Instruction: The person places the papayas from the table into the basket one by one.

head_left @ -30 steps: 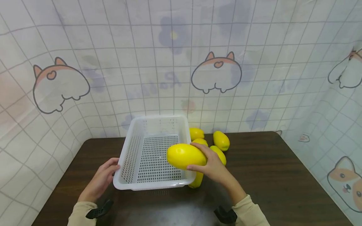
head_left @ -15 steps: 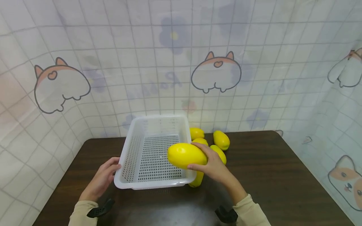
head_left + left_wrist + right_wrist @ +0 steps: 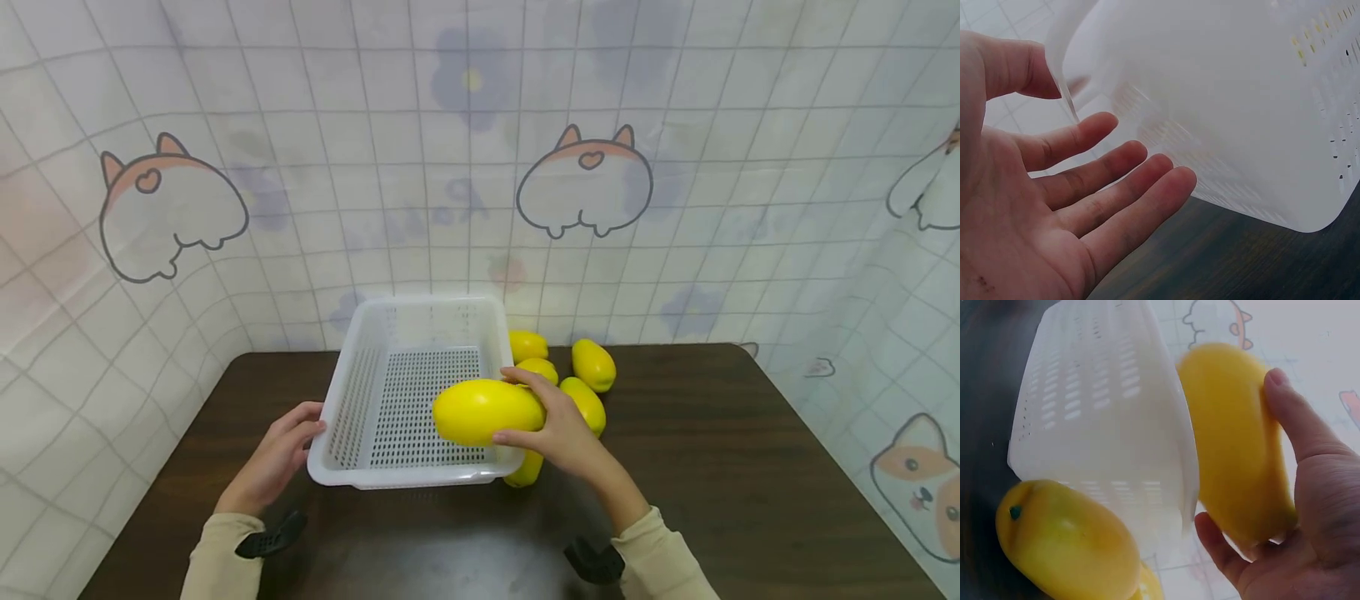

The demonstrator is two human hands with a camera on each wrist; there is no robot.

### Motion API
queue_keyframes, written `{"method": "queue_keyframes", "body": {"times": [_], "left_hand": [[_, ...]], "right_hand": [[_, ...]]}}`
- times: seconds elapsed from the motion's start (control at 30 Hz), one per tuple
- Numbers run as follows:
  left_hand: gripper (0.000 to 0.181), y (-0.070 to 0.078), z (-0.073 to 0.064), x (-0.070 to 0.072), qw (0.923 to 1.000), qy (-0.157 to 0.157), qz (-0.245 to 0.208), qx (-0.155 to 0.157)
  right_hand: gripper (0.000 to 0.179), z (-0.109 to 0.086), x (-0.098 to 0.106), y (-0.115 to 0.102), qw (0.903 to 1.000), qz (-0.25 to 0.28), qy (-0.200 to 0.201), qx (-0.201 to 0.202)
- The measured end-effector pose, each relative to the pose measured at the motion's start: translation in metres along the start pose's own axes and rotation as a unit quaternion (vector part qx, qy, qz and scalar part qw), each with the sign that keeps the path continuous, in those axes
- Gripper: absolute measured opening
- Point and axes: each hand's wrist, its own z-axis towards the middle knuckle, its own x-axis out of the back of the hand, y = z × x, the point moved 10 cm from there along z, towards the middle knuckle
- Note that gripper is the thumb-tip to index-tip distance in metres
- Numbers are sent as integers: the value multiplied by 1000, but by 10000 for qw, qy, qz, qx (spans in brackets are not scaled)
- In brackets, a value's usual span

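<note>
My left hand pinches the left rim of a white perforated plastic basket. In the left wrist view, the thumb lies over the rim and the other fingers extend beneath it. My right hand grips a large yellow mango at its right end, with thumb and fingers on opposite sides. The mango is held above the basket's front right part, its free end pointing left. In the right wrist view, another mango lies beside the basket's outer wall.
Several more mangoes rest on the dark wooden table to the right of the basket, one of them the back right mango. A patterned grid curtain hangs behind the table and along both sides.
The head view has shifted slightly. The held mango has moved a little to the left over the basket. The left hand keeps its hold on the rim.
</note>
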Motion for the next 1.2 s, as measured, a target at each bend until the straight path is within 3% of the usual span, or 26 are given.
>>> {"method": "queue_keyframes", "body": {"times": [0.2, 0.5, 0.77, 1.2], "left_hand": [[40, 0, 0, 0, 9999, 57, 32, 105], [36, -3, -3, 4, 9997, 80, -13, 241], [37, -4, -1, -3, 9998, -80, -38, 203], [38, -2, -1, -2, 9996, 61, -30, 281]], "right_hand": [[63, -1, 0, -5, 9993, 286, 93, 203], [59, -9, 16, 12, 9975, 569, 398, 100], [58, -16, 32, 27, 9969, 533, 545, -190], [57, -18, 39, 38, 9975, 318, 560, -284]]}}
